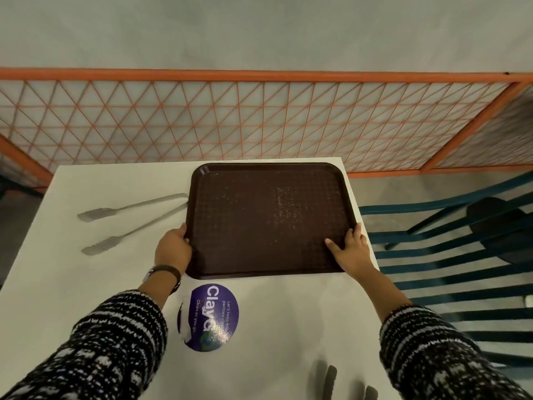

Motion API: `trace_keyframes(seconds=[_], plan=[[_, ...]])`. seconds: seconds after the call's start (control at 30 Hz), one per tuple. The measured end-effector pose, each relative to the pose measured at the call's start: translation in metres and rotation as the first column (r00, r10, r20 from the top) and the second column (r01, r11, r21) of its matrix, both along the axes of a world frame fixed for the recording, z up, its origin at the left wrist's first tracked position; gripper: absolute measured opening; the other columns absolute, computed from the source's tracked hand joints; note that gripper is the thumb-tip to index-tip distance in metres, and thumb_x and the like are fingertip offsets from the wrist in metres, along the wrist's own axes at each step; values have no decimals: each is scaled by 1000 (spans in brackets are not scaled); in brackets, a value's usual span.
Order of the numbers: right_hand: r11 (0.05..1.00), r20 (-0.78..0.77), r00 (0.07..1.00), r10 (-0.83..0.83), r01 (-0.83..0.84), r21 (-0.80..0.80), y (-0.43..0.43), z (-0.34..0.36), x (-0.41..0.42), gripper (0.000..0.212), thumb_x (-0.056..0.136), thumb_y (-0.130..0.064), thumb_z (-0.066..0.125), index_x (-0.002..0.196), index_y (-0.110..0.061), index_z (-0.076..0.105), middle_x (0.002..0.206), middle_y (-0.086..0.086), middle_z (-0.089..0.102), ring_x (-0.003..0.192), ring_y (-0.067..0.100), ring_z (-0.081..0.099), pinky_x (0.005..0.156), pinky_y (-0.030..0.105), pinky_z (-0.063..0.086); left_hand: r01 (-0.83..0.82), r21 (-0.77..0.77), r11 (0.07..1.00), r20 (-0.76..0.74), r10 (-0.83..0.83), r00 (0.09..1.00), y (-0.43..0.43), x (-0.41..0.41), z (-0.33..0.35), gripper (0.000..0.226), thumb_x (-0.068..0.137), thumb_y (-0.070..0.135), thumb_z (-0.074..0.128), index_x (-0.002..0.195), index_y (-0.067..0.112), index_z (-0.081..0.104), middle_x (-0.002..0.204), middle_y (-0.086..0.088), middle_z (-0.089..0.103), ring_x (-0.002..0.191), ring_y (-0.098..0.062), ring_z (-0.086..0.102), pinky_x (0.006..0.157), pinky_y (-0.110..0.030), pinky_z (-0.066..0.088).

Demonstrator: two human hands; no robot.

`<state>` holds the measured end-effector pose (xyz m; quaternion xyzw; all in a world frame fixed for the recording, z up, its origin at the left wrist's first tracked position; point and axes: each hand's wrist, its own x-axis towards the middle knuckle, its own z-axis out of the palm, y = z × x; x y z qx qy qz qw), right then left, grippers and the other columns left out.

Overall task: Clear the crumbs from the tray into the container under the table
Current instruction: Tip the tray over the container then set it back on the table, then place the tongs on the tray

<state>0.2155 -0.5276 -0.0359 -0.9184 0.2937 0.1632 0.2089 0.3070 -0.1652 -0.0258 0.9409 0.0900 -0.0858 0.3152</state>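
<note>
- The brown tray (268, 220) lies flat on the white table (86, 284), toward the table's 1 o'clock corner, with its right edge close to the table's right edge.
- Pale crumbs (284, 206) are scattered over the tray floor, thickest toward the tray's 2 o'clock area, so none look cleared yet.
- The left hand (173, 249) wraps the tray's rim at about 8 o'clock; its grip is closed on the tray edge, fingers curled under or over the lip.
- The right hand (350, 249) holds the rim at about 4 o'clock, thumb lying on the tray floor and fingers round the outside edge.
- My judgement: the task is at its start, with the tray grasped but not lifted or tilted; carrying it off the table and tipping it is all still to do.
- The container under the table is not in view, so I cannot tell where it sits.
- Metal tongs (129, 223) lie open on the table at the tray's 9 o'clock, one arm running right up to the tray's left rim; they may get nudged if the tray slides left.
- A round purple sticker (209, 316) sits at the tray's 6 o'clock, flat and no obstacle.
- A blue slatted chair (461, 269) stands just beside the table at 3 o'clock, and could block tipping on that side.
- An orange mesh fence (259, 122) runs behind at 12 o'clock.
</note>
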Motion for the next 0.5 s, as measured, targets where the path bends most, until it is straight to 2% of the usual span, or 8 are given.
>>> trace_keyframes(seconds=[0.07, 0.37, 0.5], plan=[[1000, 12, 1000, 9, -9, 3, 9, -2, 6, 85, 90, -62, 36, 149, -8, 9, 159, 6, -10, 145, 32, 6, 117, 44, 9, -23, 11, 1000, -3, 23, 1000, 9, 1, -2, 45, 89, 0, 42, 133, 8, 50, 121, -23, 61, 106, -40, 57, 88, -36, 43], [999, 21, 999, 37, -36, -8, 33, -6, 14, 83, 90, -61, 34, 149, -8, 9, 159, 7, -9, 146, 30, 6, 117, 44, 7, -83, -1, 997, -5, 83, 997, 32, -4, -4, 43, 90, -1, 42, 132, 6, 50, 117, -24, 62, 99, -42, 58, 85, -38, 45], [998, 14, 998, 54, -54, -25, 34, -6, 11, 82, 91, -59, 35, 150, -8, 9, 159, 8, -10, 145, 31, 6, 117, 44, 7, -49, -35, 998, -38, 47, 998, 36, -4, -1, 45, 93, 0, 39, 137, 7, 44, 124, -23, 58, 107, -41, 55, 91, -38, 42]])
